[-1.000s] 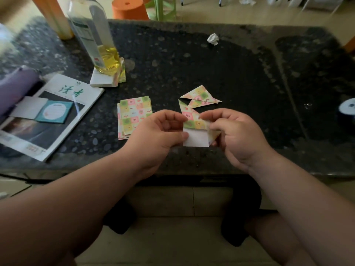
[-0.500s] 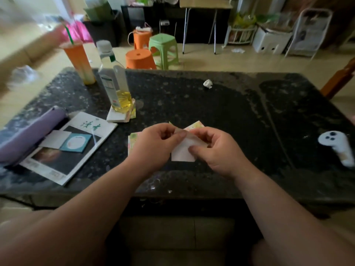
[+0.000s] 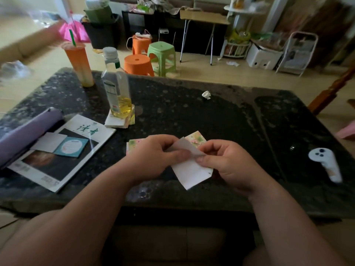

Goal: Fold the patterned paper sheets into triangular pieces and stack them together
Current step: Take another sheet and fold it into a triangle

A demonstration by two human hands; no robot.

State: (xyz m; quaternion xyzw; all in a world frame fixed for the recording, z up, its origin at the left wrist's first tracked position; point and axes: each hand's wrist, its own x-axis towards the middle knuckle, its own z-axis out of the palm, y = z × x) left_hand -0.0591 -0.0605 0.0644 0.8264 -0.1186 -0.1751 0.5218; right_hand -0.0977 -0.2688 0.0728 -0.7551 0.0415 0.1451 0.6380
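Both hands hold one paper sheet (image 3: 189,169) just above the near edge of the dark table (image 3: 211,116), its white back towards me and a flap bent up at the top. My left hand (image 3: 153,156) pinches its upper left part. My right hand (image 3: 224,160) pinches its right edge. Behind my left hand peeks a stack of flat patterned sheets (image 3: 133,144). A folded patterned triangle (image 3: 197,139) shows between and behind the hands, mostly hidden.
On the left lie a magazine (image 3: 57,156) and a purple roll (image 3: 28,135). An oil bottle (image 3: 116,87) on a paper pad and an orange cup (image 3: 78,64) stand at the back left. A white controller (image 3: 324,162) lies right; a paper ball (image 3: 206,94) far centre.
The view has tilted up from the table to the room. The sheet has turned in my hands so its white back faces me, and its lower corner now hangs below my fingers.
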